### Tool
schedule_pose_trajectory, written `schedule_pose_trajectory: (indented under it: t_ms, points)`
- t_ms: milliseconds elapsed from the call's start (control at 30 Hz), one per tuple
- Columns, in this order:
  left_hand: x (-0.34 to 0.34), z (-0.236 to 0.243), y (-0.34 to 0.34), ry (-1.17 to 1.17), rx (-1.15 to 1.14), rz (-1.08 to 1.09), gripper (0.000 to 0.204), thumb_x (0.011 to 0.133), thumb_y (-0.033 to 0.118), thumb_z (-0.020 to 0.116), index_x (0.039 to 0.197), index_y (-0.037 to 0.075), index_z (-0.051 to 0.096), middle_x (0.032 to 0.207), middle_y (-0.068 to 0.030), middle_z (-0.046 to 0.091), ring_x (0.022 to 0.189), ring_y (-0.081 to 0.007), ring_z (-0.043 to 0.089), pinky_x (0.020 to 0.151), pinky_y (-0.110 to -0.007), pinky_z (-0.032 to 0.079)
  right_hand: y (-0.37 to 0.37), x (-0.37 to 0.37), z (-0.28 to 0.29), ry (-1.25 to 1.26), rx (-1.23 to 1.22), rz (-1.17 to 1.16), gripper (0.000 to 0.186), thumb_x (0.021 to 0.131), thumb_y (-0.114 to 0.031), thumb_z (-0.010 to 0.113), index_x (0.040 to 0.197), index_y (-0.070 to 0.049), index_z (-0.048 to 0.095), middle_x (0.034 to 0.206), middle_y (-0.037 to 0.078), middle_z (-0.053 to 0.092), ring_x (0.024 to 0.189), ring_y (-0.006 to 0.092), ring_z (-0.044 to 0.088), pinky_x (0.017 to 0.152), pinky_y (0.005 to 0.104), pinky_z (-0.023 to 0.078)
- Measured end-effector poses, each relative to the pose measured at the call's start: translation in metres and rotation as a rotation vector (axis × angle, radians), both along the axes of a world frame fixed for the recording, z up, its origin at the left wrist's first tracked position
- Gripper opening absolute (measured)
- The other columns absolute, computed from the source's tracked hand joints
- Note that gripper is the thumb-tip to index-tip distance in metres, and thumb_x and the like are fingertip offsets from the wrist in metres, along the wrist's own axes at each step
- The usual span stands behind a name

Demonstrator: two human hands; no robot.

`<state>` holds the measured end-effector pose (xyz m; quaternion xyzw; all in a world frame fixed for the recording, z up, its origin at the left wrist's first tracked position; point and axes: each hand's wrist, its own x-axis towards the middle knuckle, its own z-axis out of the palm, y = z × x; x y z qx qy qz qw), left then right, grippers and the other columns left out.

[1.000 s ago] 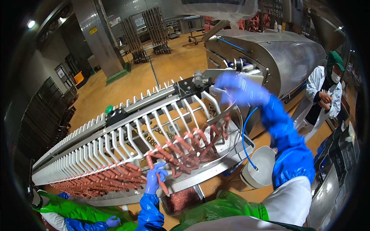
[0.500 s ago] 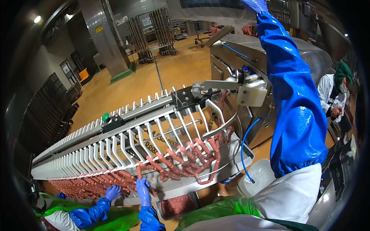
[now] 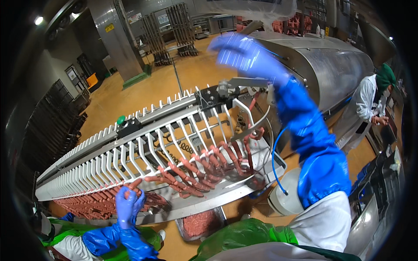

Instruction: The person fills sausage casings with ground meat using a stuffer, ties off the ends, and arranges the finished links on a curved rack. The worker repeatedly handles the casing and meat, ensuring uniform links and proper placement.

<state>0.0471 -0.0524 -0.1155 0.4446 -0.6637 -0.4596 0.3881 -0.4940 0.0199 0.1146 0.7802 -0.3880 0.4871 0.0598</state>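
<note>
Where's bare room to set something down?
Bare tan floor lies between the green-based steel pillar and white-hooked metal conveyor, with a smaller patch between the round white bucket and rectangular grey meat tub. The conveyor's near side is crowded with pink sausage links.

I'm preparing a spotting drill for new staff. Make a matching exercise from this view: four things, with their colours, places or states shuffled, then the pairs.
1. Linked sausages
2. Right hand
3. Tub
4. Knob

A. Filled with ground meat
B. Round and green
C. Draped from white hooks
D. Raised, gloved and blurred

Pairs: 1-C, 2-D, 3-A, 4-B
</note>
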Motion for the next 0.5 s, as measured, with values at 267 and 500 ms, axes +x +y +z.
schedule_pose_trajectory:
  t_ms: [267, 500]
  points:
    - [-0.016, 0.100, 0.029, -0.690, -0.445, -0.898, 0.017, 0.084, 0.014, 0.063, 0.099, 0.006, 0.060, 0.084, -0.0104, 0.061, 0.065, -0.0252, 0.061, 0.062, -0.036, 0.049, 0.018, 0.327, -0.229, -0.440, 0.977, 0.773, 0.048, 0.095, -0.041, 0.057, 0.128, -0.006, 0.053, 0.105, 0.010, 0.060, 0.091, 0.0179, 0.058, 0.076, 0.0307, 0.048]
    - [0.024, 0.000, -0.019, -0.568, -0.683, -0.680, 0.017, 0.087, 0.023, 0.064, 0.097, 0.008, 0.062, 0.084, -0.0125, 0.059, 0.079, -0.0342, 0.061, 0.068, -0.041, 0.049, 0.030, 0.330, -0.317, -0.519, 1.163, 0.432, 0.029, 0.097, -0.034, 0.054, 0.087, -0.007, 0.056, 0.066, -0.001, 0.046, 0.062, 0.0109, 0.046, 0.057, 0.0303, 0.041]
